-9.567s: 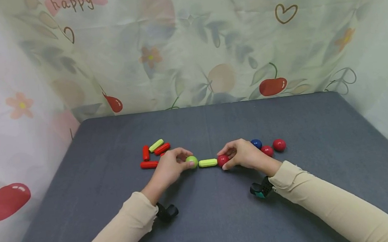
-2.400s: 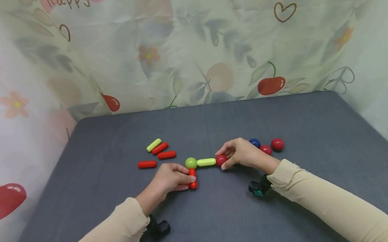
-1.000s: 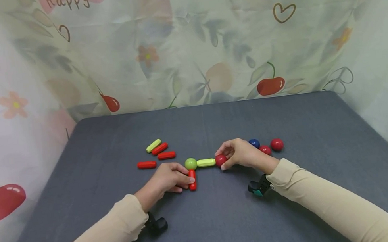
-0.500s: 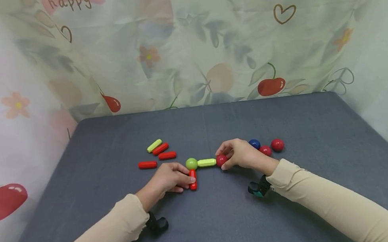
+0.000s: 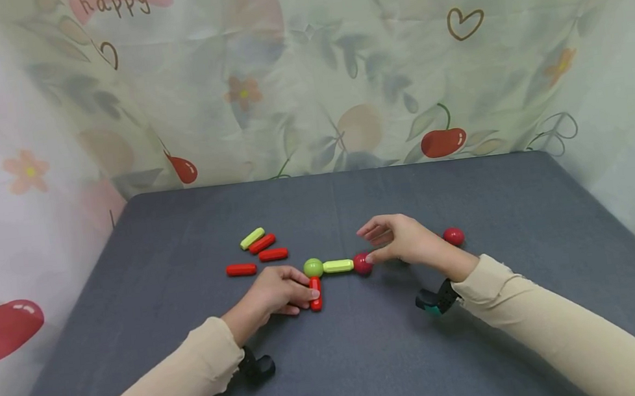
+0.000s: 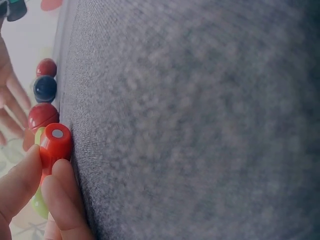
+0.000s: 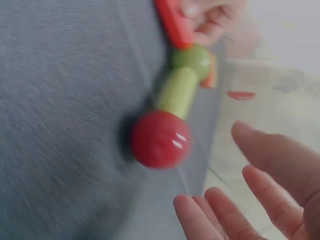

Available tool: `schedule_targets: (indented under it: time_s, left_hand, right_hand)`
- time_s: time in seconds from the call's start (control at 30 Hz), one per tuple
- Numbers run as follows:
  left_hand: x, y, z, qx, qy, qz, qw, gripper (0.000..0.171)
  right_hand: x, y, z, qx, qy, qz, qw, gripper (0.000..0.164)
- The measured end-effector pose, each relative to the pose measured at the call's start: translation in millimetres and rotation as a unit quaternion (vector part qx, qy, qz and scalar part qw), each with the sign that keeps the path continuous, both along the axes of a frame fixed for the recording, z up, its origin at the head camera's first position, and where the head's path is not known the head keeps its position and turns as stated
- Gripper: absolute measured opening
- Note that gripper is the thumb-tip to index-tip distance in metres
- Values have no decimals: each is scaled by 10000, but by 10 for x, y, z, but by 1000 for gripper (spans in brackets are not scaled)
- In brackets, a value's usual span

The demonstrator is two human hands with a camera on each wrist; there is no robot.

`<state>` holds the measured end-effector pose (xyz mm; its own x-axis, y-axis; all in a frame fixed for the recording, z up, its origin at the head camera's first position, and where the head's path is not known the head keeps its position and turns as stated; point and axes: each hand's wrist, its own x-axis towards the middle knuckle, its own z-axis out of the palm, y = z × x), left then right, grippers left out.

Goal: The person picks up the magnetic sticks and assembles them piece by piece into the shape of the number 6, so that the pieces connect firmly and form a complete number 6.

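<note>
My left hand (image 5: 275,291) pinches a red magnetic rod (image 5: 318,302) between thumb and fingers. The far end of that rod meets a green ball (image 5: 313,268). From the green ball a yellow-green rod (image 5: 338,266) runs right to a red ball (image 5: 362,265), all lying in line on the table. A pale round magnet tip shows on the red rod's near end (image 6: 57,134) in the left wrist view. Over the red ball is my right hand (image 5: 407,240), fingers spread; the right wrist view shows its thumb and fingers apart from the red ball (image 7: 161,140).
Loose red rods (image 5: 241,270) and a yellow-green rod (image 5: 252,237) lie at the back left of the grey table (image 5: 336,365). Another red ball (image 5: 454,236) sits right of my right hand. A blue ball (image 6: 45,89) shows in the left wrist view, hidden in the head view.
My right hand has let go of the red ball and moved up and right. Earlier, my left hand went from the green ball to a red rod, which now joins that ball.
</note>
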<state>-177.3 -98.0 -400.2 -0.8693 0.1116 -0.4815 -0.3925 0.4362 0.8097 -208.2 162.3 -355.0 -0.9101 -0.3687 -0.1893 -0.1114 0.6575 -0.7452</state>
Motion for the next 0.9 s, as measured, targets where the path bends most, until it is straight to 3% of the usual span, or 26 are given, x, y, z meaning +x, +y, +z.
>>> schedule_targets:
  time_s: [0.3,0.4,0.67,0.9]
  left_hand:
    - [8,0,-4,5,20,5,10000,28]
    - [9,-1,-4,17,17,1,10000,29]
    - [-10,-18,-10,99,-24,-25,9999,27]
    - [-22,-26,-18,143,-74,4,9999,28]
  right_hand:
    - [52,398,362,-533,595,-258,9965,47]
    - [67,558,413,-541,854,-420,9940,47]
    - [55,976,268,-387,1302,-896,9867,57]
    - [-17,1290,57,-168,889,-736,9932,70]
